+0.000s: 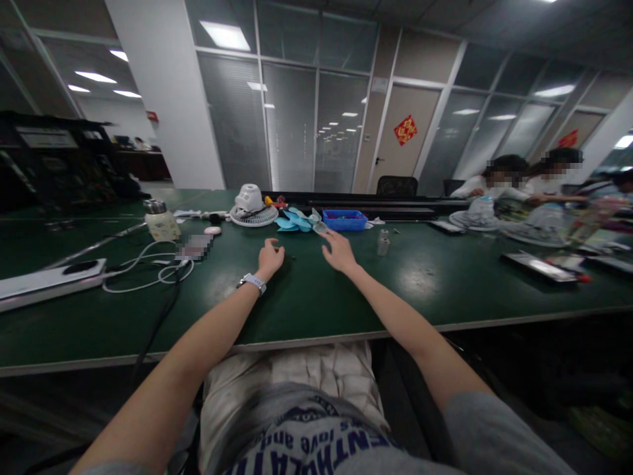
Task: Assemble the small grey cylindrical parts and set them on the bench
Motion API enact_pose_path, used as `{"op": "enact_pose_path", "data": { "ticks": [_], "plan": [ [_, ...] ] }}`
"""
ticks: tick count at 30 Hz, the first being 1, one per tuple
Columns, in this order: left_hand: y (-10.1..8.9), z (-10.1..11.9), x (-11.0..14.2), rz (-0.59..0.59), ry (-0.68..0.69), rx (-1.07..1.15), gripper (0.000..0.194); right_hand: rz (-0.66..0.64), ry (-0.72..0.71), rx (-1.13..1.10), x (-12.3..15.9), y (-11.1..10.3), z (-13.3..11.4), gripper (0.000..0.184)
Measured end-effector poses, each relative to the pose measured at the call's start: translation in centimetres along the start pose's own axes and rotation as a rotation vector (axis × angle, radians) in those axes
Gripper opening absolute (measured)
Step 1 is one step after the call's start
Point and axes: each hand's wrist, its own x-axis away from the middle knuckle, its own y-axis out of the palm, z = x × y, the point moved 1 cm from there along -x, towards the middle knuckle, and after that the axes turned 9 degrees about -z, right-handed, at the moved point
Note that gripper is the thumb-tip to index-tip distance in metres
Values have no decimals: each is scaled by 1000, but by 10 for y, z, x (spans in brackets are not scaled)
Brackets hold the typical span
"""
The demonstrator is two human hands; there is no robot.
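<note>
Near, over the green table (306,310), at left, a left hand (271,258) with loosely curled fingers, part open, nothing visible in hold. Slightly farther, at right, a right hand (340,252), fingers spread and thumb apart, fingertips by a pale translucent piece (315,219); contact, cannot tell. Farther right, silvery cylinders (383,247) on the tabletop. Beyond, blue blades (295,221) lying loose between a white fan (250,198) at left and a blue bin (346,220) at right. Apparently, blades and fan not joined; amount done or left, cannot tell.
</note>
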Motion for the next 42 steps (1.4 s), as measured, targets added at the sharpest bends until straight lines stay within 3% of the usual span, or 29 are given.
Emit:
{"op": "enact_pose_path", "data": {
  "ticks": [3,6,11,15,19,25,29,33,42],
  "plan": [
    [-1,0,1,4,3,-1,39,-216,-253,-49,-7,30,-39,43],
    [0,0,1,8,4,-2,39,-328,-276,-111,-11,48,-55,39],
    [0,1,2,0,8,6,38,-318,-229,-223,-8,44,-55,32],
    [-3,3,4,-18,-1,14,38,-275,-136,-187,-8,33,-51,31],
    [-5,5,6,-40,-9,29,38,-119,30,-114,-9,12,-24,30],
    [-4,5,6,-37,-8,18,38,182,500,73,14,-46,71,34],
    [-3,4,5,-34,5,21,38,284,725,72,32,-63,119,32],
    [-3,3,4,-43,-1,28,36,267,799,33,36,-60,130,29],
    [-3,4,5,-45,-4,25,35,303,747,8,35,-56,125,30]
  ]
}}
